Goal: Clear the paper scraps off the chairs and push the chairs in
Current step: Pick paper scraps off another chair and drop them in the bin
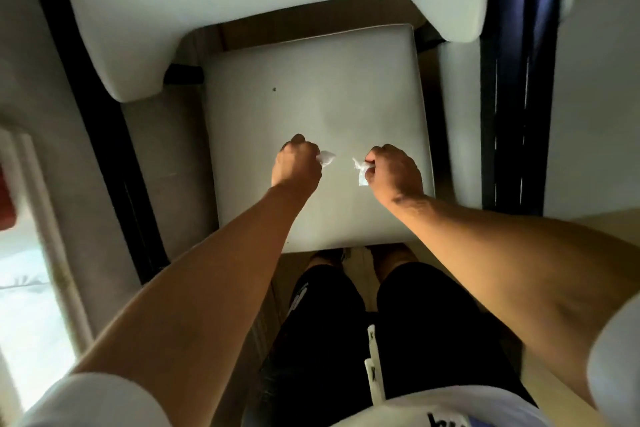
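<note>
Over a pale cushioned chair seat (311,97), the left hand (296,163) and right hand (393,172) each curl tight around a crumpled white paper scrap (326,158) (360,172). Lifting both clear together looks best (thin tissue tears easily); the smooth square seat, otherwise bare, awaits pushing in.

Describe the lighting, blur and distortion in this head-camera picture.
Head view: dim, greenish light on the chair seat; blown-out glare at the lower left; wide-angle stretching of both forearms; motion blur along the edges, while the left hand, right hand and their paper scraps stay fairly sharp.
</note>
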